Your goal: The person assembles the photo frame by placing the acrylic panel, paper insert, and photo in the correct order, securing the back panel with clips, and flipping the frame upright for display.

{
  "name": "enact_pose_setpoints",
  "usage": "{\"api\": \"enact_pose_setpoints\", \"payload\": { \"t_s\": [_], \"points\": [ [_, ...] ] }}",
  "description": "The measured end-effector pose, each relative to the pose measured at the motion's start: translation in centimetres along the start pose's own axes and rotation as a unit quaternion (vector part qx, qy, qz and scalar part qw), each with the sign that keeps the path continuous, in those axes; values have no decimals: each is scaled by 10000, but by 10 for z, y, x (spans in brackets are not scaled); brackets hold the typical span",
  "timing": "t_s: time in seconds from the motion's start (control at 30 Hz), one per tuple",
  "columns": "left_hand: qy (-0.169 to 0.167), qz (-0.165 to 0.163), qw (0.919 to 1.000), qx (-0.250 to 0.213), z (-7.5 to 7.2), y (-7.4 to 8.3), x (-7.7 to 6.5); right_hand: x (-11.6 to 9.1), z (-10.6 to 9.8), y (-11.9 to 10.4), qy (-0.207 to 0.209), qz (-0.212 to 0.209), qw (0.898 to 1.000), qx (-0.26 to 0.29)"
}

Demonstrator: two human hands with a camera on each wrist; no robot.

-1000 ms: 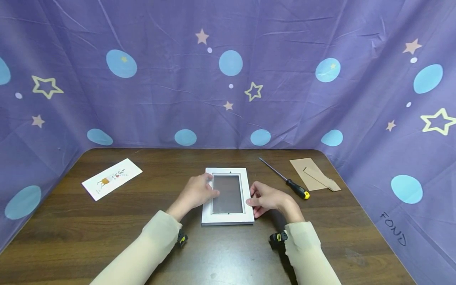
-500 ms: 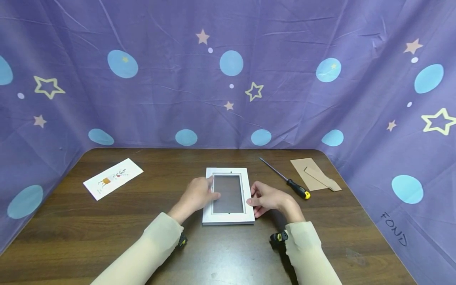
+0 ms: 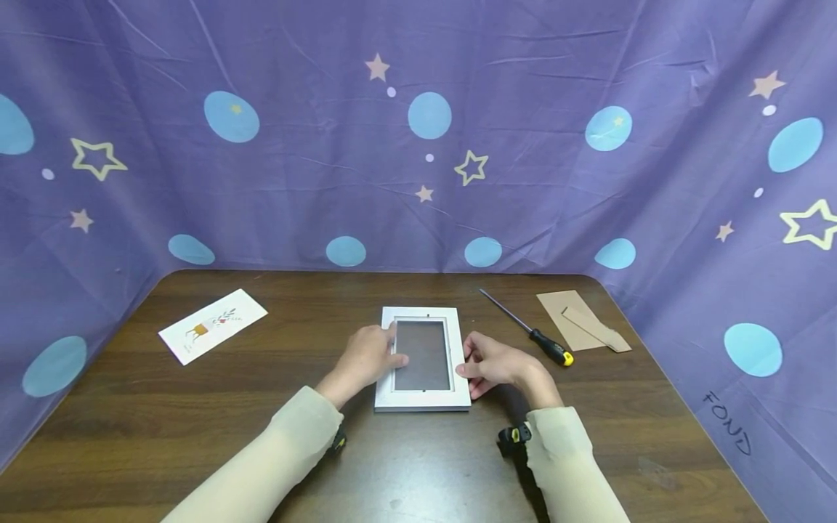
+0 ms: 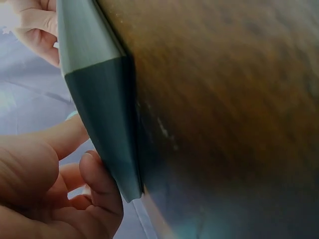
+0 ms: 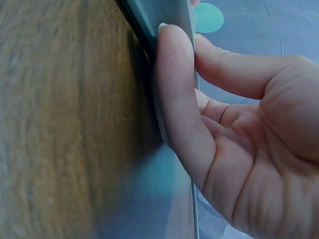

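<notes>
A white picture frame (image 3: 421,400) lies flat on the table in the head view, with a grey pane in its opening and small dark tabs at the opening's top and bottom. My left hand (image 3: 366,354) grips its left side, thumb reaching over the border onto the pane. At the opposite side, my right hand (image 3: 500,363) holds the edge between thumb and fingers. The left wrist view shows the frame's side (image 4: 102,114) beside the curled fingers (image 4: 102,181). In the right wrist view, a finger (image 5: 177,84) lies along the frame's outer edge.
A screwdriver (image 3: 551,347) with a black and yellow handle lies right of the frame. Beyond it is a brown backing board (image 3: 556,301) with a stand leg (image 3: 588,327). A white card (image 3: 212,327) with a printed deer lies at the far left. Purple cloth (image 3: 294,196) surrounds the table.
My left hand's fingers have drawn in slightly at the frame's left border. The right hand keeps its grip. The whole head view has shifted a little.
</notes>
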State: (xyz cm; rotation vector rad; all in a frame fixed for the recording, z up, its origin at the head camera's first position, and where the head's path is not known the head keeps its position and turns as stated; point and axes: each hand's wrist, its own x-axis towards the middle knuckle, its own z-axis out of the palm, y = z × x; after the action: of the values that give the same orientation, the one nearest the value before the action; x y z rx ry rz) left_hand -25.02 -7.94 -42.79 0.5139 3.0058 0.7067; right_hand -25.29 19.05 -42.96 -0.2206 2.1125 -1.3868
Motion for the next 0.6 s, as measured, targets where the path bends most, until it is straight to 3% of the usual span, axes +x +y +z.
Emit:
{"api": "enact_pose_setpoints", "payload": {
  "t_s": [0.27, 0.6],
  "points": [
    [-52, -74, 9995, 298, 1, 2, 0, 0, 1, 0, 14, -2, 10000, 12],
    [16, -716, 9954, -633, -2, 5, 0, -2, 0, 0, 62, 22, 10000, 32]
  ]
}}
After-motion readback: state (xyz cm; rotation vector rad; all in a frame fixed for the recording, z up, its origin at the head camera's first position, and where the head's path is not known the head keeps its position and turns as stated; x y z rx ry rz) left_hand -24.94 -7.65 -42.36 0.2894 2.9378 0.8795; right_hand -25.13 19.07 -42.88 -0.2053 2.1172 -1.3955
